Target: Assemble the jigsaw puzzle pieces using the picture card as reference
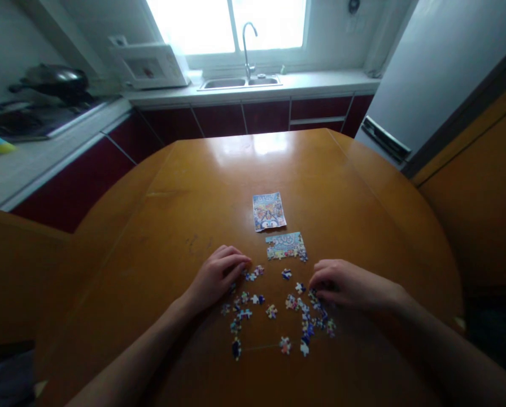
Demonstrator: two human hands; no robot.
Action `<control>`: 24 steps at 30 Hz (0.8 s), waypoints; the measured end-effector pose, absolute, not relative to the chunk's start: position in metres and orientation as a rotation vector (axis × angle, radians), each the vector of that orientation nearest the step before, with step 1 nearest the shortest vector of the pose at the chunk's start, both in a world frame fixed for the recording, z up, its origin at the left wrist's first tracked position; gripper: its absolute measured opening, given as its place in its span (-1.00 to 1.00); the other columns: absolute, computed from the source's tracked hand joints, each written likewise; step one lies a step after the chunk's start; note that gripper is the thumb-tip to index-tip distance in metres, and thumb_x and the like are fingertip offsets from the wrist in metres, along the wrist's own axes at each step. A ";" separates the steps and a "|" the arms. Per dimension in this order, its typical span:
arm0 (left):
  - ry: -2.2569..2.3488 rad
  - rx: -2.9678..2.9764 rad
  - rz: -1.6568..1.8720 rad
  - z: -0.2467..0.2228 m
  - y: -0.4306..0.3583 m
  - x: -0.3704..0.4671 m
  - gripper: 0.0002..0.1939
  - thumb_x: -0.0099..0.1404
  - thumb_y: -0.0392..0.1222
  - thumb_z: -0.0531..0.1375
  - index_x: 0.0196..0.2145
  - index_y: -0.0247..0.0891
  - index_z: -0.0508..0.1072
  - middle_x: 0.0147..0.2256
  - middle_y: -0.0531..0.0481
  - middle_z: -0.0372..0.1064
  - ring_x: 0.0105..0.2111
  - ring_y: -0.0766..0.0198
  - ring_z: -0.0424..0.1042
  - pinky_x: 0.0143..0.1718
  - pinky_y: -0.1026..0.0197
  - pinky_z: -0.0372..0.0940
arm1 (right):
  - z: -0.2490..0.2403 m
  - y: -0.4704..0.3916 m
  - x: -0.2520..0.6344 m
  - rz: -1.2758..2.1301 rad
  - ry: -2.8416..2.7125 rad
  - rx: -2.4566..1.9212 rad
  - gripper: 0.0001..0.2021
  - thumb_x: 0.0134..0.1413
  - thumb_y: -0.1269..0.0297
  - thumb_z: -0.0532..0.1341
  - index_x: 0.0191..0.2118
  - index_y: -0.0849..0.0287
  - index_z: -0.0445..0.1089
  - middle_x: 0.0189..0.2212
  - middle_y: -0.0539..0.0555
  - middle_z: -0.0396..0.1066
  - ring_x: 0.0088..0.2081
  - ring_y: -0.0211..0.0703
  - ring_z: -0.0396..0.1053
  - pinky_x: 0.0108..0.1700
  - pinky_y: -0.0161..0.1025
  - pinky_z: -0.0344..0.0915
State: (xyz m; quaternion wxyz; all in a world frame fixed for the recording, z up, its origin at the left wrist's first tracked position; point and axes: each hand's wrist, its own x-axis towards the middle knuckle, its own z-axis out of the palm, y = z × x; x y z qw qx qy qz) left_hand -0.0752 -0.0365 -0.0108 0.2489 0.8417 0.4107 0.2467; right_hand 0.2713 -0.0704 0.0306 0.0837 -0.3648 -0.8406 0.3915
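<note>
My left hand (223, 272) rests on the table left of the loose puzzle pieces, its fingers loosely bent, with no piece visible in it. Small pieces (251, 276) lie just past its fingertips. My right hand (337, 281) is curled at the right side of the pile, thumb and fingertips closing on a puzzle piece (313, 294) that is partly hidden. Between the hands are several scattered puzzle pieces (271, 311), some face down and white. A partly joined puzzle section (287, 246) lies beyond them, below a printed picture sheet (269, 211) with a penguin.
The wooden table (193, 192) has rounded sides. Behind it runs a counter with a sink (225, 83), a faucet (247, 51) and a white microwave-like box (149, 66). A wok (56, 82) sits on the stove at left; a fridge (439, 68) stands at right.
</note>
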 end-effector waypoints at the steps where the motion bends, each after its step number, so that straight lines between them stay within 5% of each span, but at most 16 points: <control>1: 1.119 2.287 0.669 -0.011 -0.036 -0.075 -0.82 0.46 -0.20 0.12 -0.13 -0.17 0.53 -0.21 -0.05 0.43 -0.17 0.21 0.37 -0.14 0.15 0.31 | 0.031 -0.071 0.271 1.175 -2.505 -1.079 -0.87 0.21 0.36 0.22 -0.20 0.13 0.53 -0.26 0.06 0.48 -0.24 -0.21 0.40 -0.19 -0.29 0.32; 16: 1.157 2.224 0.693 -0.011 -0.036 -0.076 -0.81 0.45 -0.20 0.12 -0.09 -0.18 0.53 -0.17 -0.08 0.43 -0.17 0.22 0.40 -0.13 0.15 0.35 | 0.015 -0.045 0.294 0.620 -1.903 -1.533 -0.83 0.21 0.29 0.17 -0.21 0.15 0.51 -0.38 0.07 0.49 -0.43 -0.19 0.35 -0.37 -0.22 0.28; 24: 1.281 2.116 0.711 0.004 -0.036 -0.078 -0.82 0.41 -0.14 0.19 -0.18 -0.23 0.57 -0.28 -0.05 0.48 -0.34 0.30 0.44 -0.32 0.26 0.35 | 0.013 -0.046 0.296 0.615 -1.916 -1.561 -0.78 0.20 0.20 0.17 -0.20 0.15 0.53 -0.35 0.12 0.55 -0.42 -0.14 0.40 -0.39 -0.20 0.31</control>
